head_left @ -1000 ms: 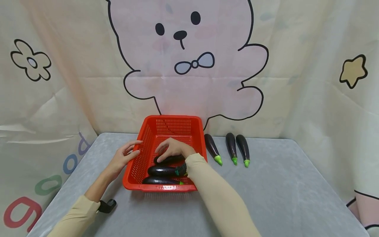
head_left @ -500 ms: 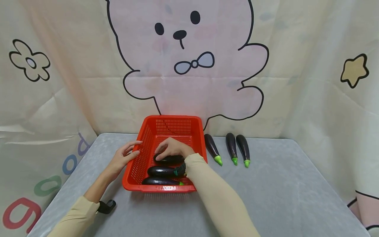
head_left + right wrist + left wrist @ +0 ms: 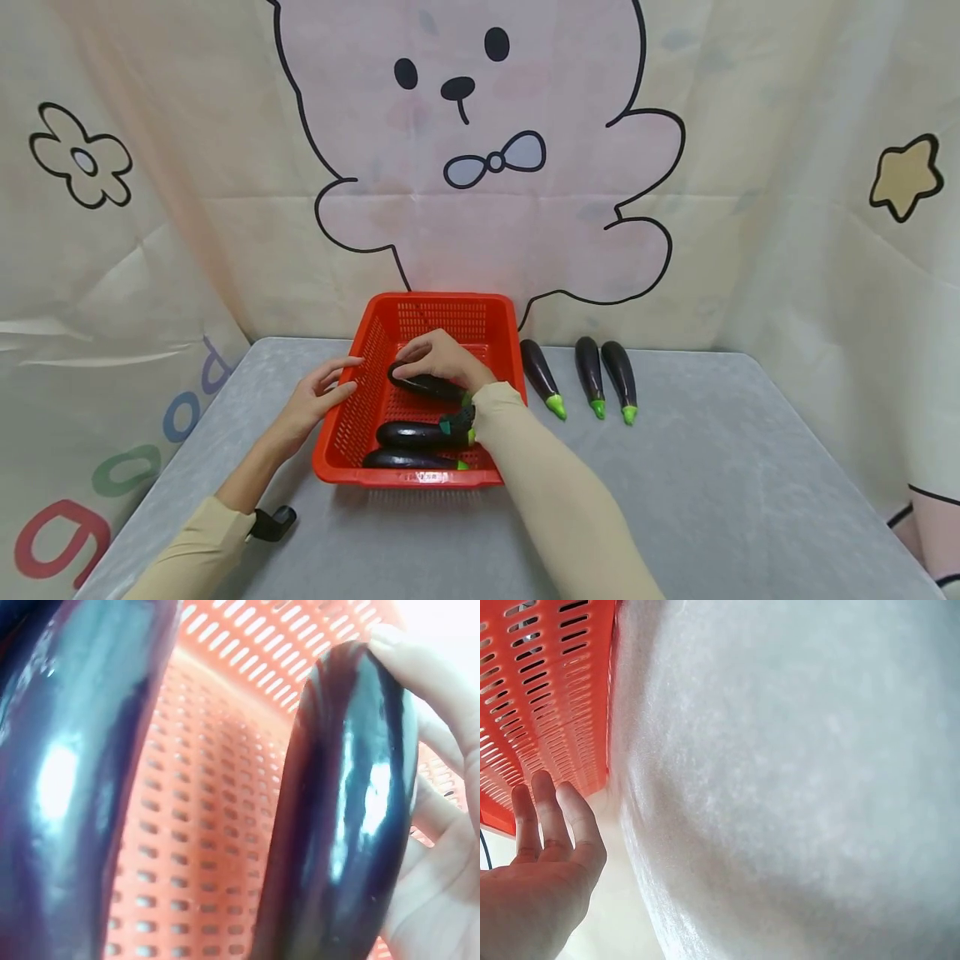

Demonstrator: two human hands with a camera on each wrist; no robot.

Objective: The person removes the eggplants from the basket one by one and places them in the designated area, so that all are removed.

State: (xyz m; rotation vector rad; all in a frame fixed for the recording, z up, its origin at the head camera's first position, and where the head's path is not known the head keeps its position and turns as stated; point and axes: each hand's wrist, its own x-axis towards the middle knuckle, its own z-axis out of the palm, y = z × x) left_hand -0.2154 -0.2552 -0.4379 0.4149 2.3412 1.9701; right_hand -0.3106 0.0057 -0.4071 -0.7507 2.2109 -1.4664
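A red slotted plastic basket (image 3: 341, 476) stands at the back of the table. My left hand (image 3: 309, 398) is at its left side, fingers spread and relaxed against the wall; in the left wrist view three fingers (image 3: 553, 817) are near the slotted outside. Inside the basket, my right hand (image 3: 444, 357) pinches the rounded end of a dark purple eggplant (image 3: 429, 386). The right wrist view shows the thumb on the tip of this eggplant (image 3: 345, 780). Two more eggplants lie nearer the front, a middle one (image 3: 412, 433) and a front one (image 3: 408, 459).
To the basket's right lie three eggplants with green stem ends: one close by (image 3: 540, 375) and a pair, the left (image 3: 588, 371) and right (image 3: 618, 375). A grey cloth covers the table (image 3: 697, 483). A printed curtain (image 3: 255, 250) hangs behind.
My right hand has tightened on the rear eggplant and shifted it toward the back of the basket, away from the other two. The left hand has stayed at the basket's side.
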